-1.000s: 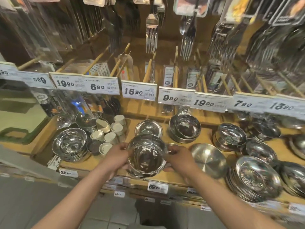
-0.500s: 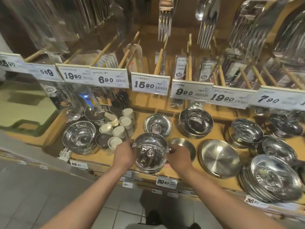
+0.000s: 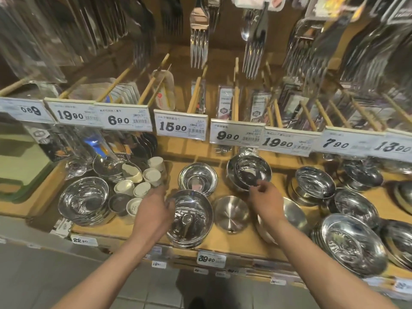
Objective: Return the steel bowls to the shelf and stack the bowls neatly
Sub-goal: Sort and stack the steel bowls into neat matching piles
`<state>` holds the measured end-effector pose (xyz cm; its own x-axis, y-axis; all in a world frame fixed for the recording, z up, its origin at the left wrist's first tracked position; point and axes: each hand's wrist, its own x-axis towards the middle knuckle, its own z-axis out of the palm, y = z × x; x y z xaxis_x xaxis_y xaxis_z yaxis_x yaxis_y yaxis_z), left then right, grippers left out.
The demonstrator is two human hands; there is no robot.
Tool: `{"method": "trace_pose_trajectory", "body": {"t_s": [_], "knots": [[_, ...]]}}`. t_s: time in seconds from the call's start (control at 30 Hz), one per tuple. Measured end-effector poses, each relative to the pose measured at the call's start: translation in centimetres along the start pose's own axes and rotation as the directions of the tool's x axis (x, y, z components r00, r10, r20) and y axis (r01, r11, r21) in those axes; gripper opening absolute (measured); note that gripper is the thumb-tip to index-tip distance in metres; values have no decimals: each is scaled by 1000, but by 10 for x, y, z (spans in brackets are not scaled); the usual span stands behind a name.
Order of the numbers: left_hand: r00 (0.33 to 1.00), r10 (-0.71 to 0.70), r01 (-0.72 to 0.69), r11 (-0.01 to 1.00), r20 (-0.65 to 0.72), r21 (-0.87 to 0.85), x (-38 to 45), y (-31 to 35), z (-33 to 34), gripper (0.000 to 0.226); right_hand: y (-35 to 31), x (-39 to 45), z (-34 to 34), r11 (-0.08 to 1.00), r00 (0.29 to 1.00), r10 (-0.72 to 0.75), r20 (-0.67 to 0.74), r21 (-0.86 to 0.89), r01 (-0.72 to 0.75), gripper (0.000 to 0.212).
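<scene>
Steel bowls sit in stacks along the wooden shelf (image 3: 256, 244), and the stack at the front edge (image 3: 189, 217) has the left hand (image 3: 153, 214) against its left rim, fingers curled on the wall, though how firmly it grips I cannot tell. The right hand (image 3: 266, 200) hovers apart from that stack, loosely curled and holding nothing, fingertips near the rim of the deeper bowl stack (image 3: 249, 172) behind. Squaring the front stack looks nearly finished; the next move probably calls for pinching the deeper bowl's rim and nesting it level.
</scene>
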<state>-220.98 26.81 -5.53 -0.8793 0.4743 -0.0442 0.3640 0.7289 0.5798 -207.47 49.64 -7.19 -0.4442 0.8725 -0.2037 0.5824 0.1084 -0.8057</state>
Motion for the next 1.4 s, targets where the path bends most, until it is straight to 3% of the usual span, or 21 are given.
{"method": "trace_pose_trajectory", "body": {"t_s": [0.1, 0.17, 0.23, 0.37, 0.53, 0.8, 0.93, 1.07, 1.13, 1.23, 1.4], "knots": [[997, 79, -78, 994, 13, -71, 4, 25, -1, 31, 5, 39, -23, 996, 995, 43, -95, -77, -50, 34], [990, 112, -103, 989, 87, -109, 8, 37, 3, 26, 8, 60, -31, 988, 994, 96, -58, -114, -102, 54], [974, 120, -92, 985, 194, -149, 10, 44, 9, 23, 10, 74, -32, 983, 991, 132, -4, -128, -131, 60], [952, 120, -89, 989, 282, -117, 16, 51, 22, 23, 15, 86, -24, 979, 976, 188, 105, -95, -178, 34], [937, 96, -53, 989, 335, -135, 31, 68, 31, 24, 15, 99, -18, 959, 962, 246, 116, -170, -225, 12], [914, 61, -20, 994, 402, -104, 53, 87, 53, 28, 8, 101, -22, 951, 959, 245, 140, -227, -210, 27], [905, 36, 10, 995, 424, -104, 59, 90, 54, 29, 9, 96, -31, 945, 951, 283, 126, -205, -255, 19], [911, -6, 74, 986, 413, -148, 63, 102, 58, 12, 11, 88, -42, 944, 937, 309, 162, -174, -281, 15], [907, -23, 78, 991, 421, -112, 63, 109, 63, 25, 11, 81, -48, 935, 932, 320, 173, -216, -281, 13], [860, -53, 122, 987, 508, -103, 63, 117, 74, 43, 12, 70, -57, 921, 926, 330, 183, -277, -274, 13], [789, -88, 235, 958, 608, -165, 57, 130, 88, 32, 13, 46, -73, 919, 876, 372, 308, -256, -301, 14]]}}
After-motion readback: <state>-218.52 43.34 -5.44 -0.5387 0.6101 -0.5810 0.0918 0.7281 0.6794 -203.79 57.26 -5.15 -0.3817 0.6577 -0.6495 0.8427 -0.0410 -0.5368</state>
